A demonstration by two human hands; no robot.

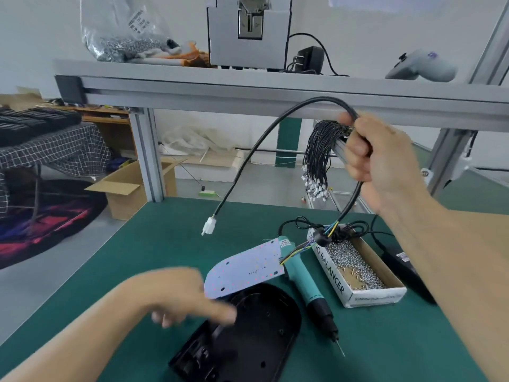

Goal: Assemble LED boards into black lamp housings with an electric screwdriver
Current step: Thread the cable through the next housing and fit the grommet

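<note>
One board, one housing, one cable held aloft

One black lamp housing [256,334] lies open side up on the green bench mat [165,244], near the front edge. One white LED board [248,267] hangs tilted just above the housing's rounded end, its coloured wires running up into one thick black cable [264,133]. The right hand [382,158] is raised high, fingers curled round that cable, which arches over to the left and ends in one white connector [208,226] dangling above the mat. The left hand [190,296] is over the housing by the board's lower edge; it is blurred, so I cannot tell whether its fingers hold the board or only touch it.

One teal electric screwdriver [305,285] lies on the mat just right of the housing, bit pointing toward the front edge. Beside it sits one open cardboard box [369,295] of small silver screws, too many to count, its side printed with lettering that ends in "BALANCER". One black power adapter [402,263] rests to the right of the box.

One bundle of thin black leads [316,158] with white plugs hangs from the aluminium frame [248,92]. On the shelf above, one clear bag [124,31] of screws carries a label too small to read.
</note>
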